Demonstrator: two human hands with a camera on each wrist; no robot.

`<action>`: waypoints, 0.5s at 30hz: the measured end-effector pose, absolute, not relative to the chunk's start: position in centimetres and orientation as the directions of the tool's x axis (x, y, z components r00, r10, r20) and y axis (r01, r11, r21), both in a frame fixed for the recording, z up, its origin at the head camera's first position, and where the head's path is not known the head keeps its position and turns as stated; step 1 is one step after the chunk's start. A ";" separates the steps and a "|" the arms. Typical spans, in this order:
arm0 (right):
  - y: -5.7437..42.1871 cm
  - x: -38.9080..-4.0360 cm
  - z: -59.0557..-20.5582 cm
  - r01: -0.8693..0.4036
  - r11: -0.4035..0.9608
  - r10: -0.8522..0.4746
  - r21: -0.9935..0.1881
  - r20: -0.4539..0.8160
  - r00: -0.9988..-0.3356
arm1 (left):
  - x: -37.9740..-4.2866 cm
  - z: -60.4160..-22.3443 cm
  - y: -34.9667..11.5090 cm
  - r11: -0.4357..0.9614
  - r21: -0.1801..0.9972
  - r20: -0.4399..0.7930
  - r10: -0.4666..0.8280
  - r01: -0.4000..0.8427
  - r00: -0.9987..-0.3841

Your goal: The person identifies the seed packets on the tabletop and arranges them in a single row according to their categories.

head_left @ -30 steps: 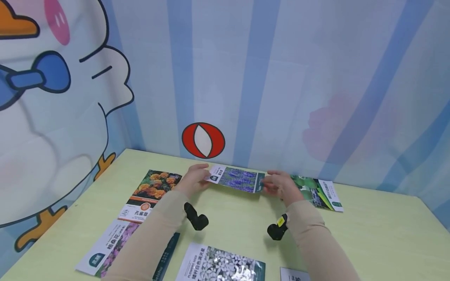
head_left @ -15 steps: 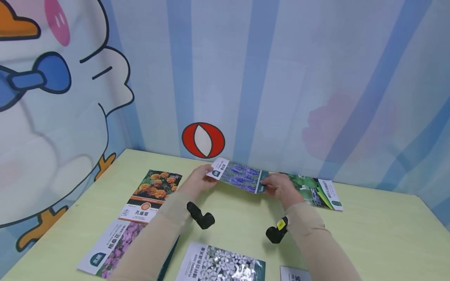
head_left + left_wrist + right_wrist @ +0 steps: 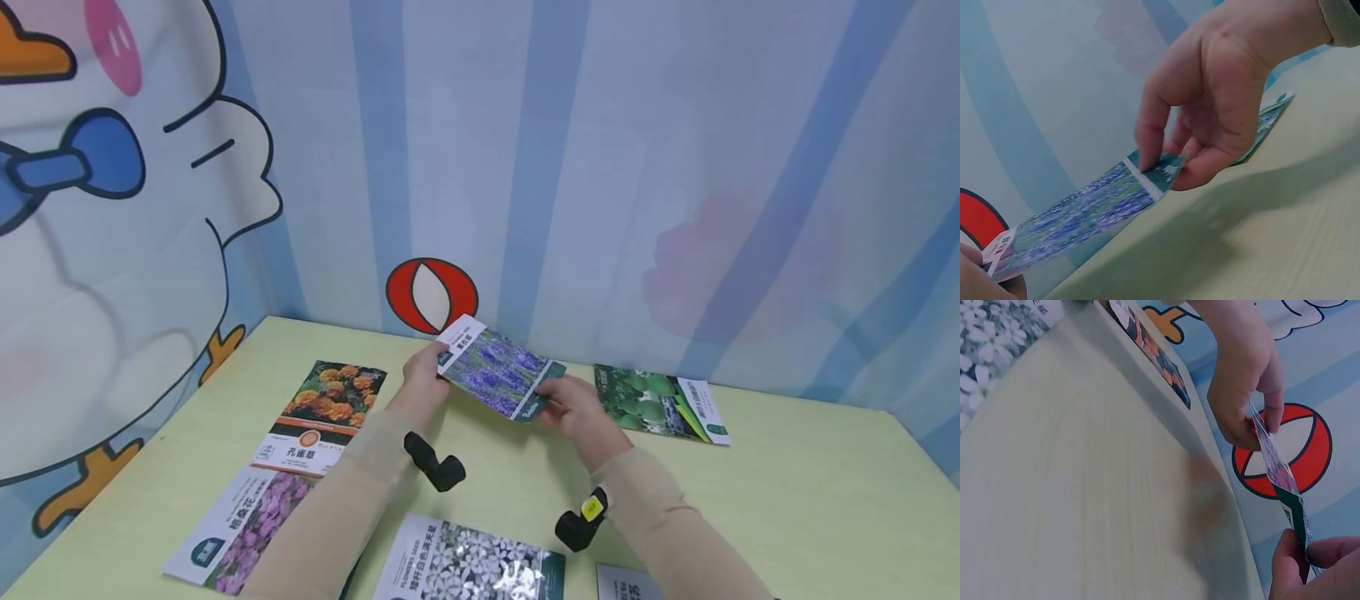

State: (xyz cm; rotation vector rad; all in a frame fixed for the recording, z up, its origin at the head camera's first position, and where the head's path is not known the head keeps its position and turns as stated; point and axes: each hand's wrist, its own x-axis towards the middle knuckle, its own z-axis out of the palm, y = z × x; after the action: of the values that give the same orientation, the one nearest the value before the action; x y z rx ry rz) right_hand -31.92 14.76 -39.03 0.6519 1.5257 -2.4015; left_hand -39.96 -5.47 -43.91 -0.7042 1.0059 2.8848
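Above the back of the table, a seed packet with purple lavender-like flowers (image 3: 495,372) is held tilted between both hands. My left hand (image 3: 422,383) pinches its white end, seen edge-on in the right wrist view, where the left hand (image 3: 1244,378) has thumb and fingers on either side. The dark green end is pinched by my right hand (image 3: 583,417), plainly so in the left wrist view. Close to the right hand, a packet with round green leaves (image 3: 652,404) lies flat. An orange marigold packet (image 3: 330,408) lies to the left of my left hand.
On the pale yellow table (image 3: 810,500), a pink flower packet (image 3: 251,525) lies front left, partly under the left sleeve. A white flower packet (image 3: 480,562) is front centre, and another packet's corner (image 3: 626,583) shows beside it. A printed curtain (image 3: 622,167) stands behind the table.
The lavender-like packet has turned so its white end is higher and its face shows more fully. The right hand has moved slightly left and nearer, uncovering more of the green-leaf packet.
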 end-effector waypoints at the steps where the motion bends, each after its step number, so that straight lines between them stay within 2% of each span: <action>1: 14.2 -31.2 -38.3 0.408 -0.441 0.050 -0.800 -0.475 -0.878 | -41.3 -45.5 -5.5 -0.787 0.604 -0.399 -0.158 -0.129 -0.903; 3: 12.4 -28.6 -35.5 0.391 -0.421 0.094 -0.818 -0.468 -0.879 | -43.0 -47.5 -5.3 -0.750 0.651 -0.382 -0.192 -0.115 -0.904; 6: 11.0 -27.4 -34.7 0.370 -0.411 0.106 -0.833 -0.447 -0.888 | -42.3 -47.8 -4.4 -0.700 0.697 -0.358 -0.152 -0.155 -0.921; 10: 10.0 -27.0 -35.0 0.368 -0.442 0.076 -0.818 -0.444 -0.893 | -37.0 -43.5 -3.2 -0.647 0.730 -0.340 -0.061 -0.222 -0.938; 15: 9.7 -26.8 -35.5 0.375 -0.465 0.063 -0.802 -0.452 -0.890 | -31.3 -37.6 -2.7 -0.575 0.774 -0.354 -0.047 -0.264 -0.934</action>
State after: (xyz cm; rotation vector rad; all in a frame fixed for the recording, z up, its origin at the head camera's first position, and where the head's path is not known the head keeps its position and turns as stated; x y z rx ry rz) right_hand -26.81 9.73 -35.46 0.6381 1.5091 -2.4570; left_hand -31.25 -2.72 -37.56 -0.5155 1.3802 2.6328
